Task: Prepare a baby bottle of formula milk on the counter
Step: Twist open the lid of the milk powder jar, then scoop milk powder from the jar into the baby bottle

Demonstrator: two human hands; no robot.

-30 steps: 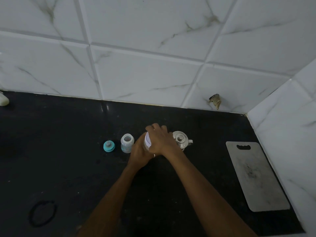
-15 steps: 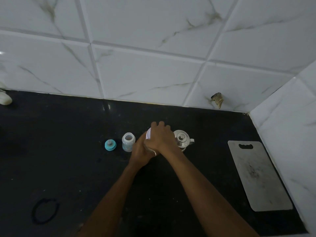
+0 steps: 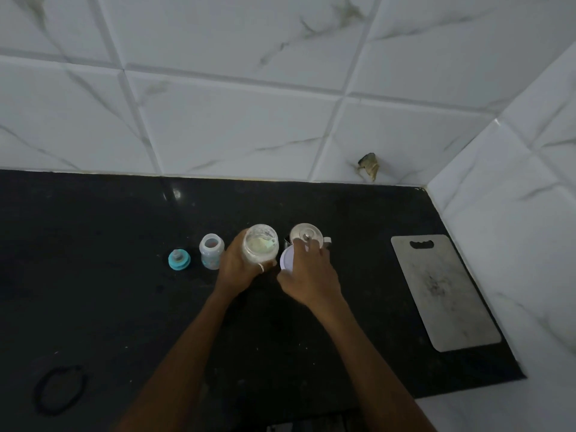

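Observation:
A clear jar of pale formula powder [image 3: 260, 244] stands open on the black counter [image 3: 109, 275], with my left hand [image 3: 237, 266] wrapped around its side. Just right of the jar, my right hand [image 3: 307, 272] holds the jar's white lid [image 3: 286, 258]. An open baby bottle [image 3: 212, 251] stands upright to the left of the jar. Its teal ring with the teat [image 3: 178, 259] lies further left. A small steel kettle with a lid [image 3: 307, 236] stands behind my right hand.
A grey cutting board [image 3: 442, 288] lies flat at the counter's right end by the tiled side wall. A black hair band [image 3: 59, 388] lies near the front left. White marble tiles rise behind the counter.
My right hand has lifted the white lid off the jar and moved it to the right. The jar's open mouth and powder now show.

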